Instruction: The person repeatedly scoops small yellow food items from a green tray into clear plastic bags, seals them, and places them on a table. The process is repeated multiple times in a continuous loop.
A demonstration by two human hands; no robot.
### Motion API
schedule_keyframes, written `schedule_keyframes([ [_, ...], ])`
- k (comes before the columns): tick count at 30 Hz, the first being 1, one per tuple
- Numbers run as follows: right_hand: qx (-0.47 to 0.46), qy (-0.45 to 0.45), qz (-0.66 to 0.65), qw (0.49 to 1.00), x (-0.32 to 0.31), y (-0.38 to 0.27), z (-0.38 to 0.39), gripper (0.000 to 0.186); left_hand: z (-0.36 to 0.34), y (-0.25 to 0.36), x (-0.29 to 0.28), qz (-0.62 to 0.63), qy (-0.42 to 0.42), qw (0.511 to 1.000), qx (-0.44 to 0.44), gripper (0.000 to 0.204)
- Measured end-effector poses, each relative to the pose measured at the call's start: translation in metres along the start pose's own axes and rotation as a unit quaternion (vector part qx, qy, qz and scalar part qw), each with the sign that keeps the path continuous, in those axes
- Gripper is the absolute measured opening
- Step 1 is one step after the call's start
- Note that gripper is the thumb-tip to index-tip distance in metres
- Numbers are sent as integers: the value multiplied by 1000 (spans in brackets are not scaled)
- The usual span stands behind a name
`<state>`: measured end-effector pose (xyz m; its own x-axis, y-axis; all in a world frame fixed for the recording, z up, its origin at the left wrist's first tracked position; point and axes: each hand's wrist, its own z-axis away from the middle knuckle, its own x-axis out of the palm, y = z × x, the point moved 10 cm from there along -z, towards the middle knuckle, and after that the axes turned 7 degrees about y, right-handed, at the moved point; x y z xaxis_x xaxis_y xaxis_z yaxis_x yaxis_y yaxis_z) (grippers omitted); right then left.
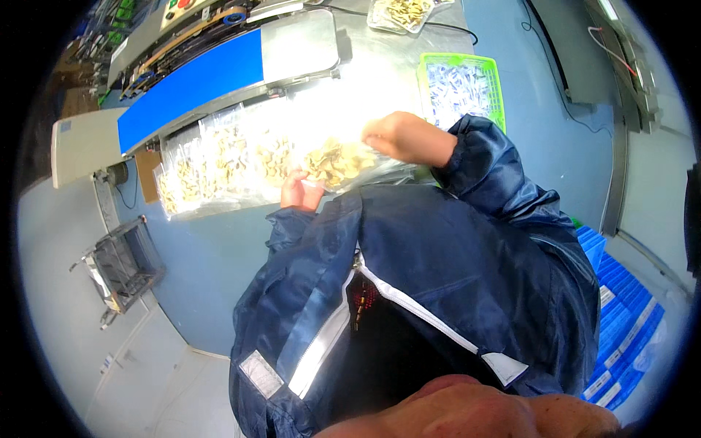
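A clear plastic bag of pale yellow dried slices lies at the near edge of the metal table, in front of my body. My left hand is closed on the bag's near left edge, thumb up along it. Over its right side my right hand is held with the fingers curled in; glare washes out the fingertips, so what they hold cannot be made out. To the left, several similar filled bags lie in an overlapping row.
Behind the row runs a machine with a blue conveyor belt and a metal end plate. A green basket full of small white-and-blue packets stands at the right. At the back is a tray of slices. Blue boxes are stacked at the lower right.
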<state>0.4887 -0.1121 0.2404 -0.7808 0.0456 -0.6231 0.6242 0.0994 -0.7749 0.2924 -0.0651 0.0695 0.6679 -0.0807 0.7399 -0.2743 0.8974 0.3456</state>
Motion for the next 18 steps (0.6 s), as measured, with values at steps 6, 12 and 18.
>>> schedule_keyframes([
  [6,300,109,58,946,-49,176,-30,34,28,-34,-133,30,219,975,22,35],
  [12,312,-34,180,932,77,274,-42,49,33,-43,-135,-14,258,965,36,70],
  [18,340,111,115,927,57,283,-22,32,16,-65,-150,-68,289,955,-9,54],
])
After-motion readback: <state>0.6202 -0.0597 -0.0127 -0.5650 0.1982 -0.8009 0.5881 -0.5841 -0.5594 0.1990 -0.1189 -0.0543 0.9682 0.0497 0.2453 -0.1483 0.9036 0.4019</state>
